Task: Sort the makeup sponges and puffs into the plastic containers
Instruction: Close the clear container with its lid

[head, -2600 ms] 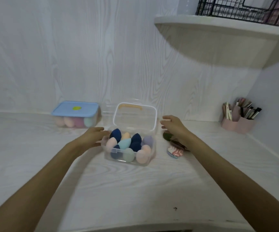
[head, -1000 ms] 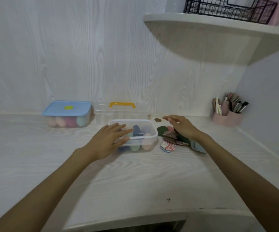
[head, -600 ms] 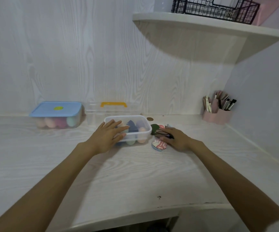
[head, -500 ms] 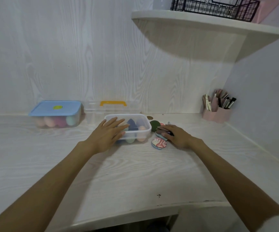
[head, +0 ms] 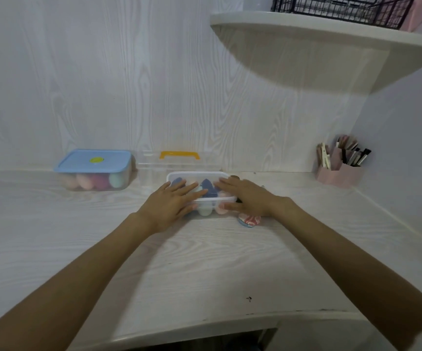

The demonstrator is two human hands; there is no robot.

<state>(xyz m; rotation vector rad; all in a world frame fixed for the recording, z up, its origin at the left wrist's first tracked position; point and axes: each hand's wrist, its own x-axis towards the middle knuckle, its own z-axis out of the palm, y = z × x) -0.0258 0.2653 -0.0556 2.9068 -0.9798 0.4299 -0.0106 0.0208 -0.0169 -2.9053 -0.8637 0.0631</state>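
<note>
Both my hands lie flat, palms down, fingers spread, on the lid of the clear rectangular plastic container [head: 202, 196] at 12 o'clock on the white wood-grain desk [head: 204, 262]: left hand [head: 170, 203] on its left half, right hand [head: 245, 196] on its right. Neither grips anything. Through the lid show navy, pink and pale green teardrop makeup sponges [head: 208, 190]. A pink-and-white marbled round puff [head: 249, 219] lies under my right wrist. At 10 o'clock sits a blue-lidded clear box [head: 94, 169] of sponges.
</note>
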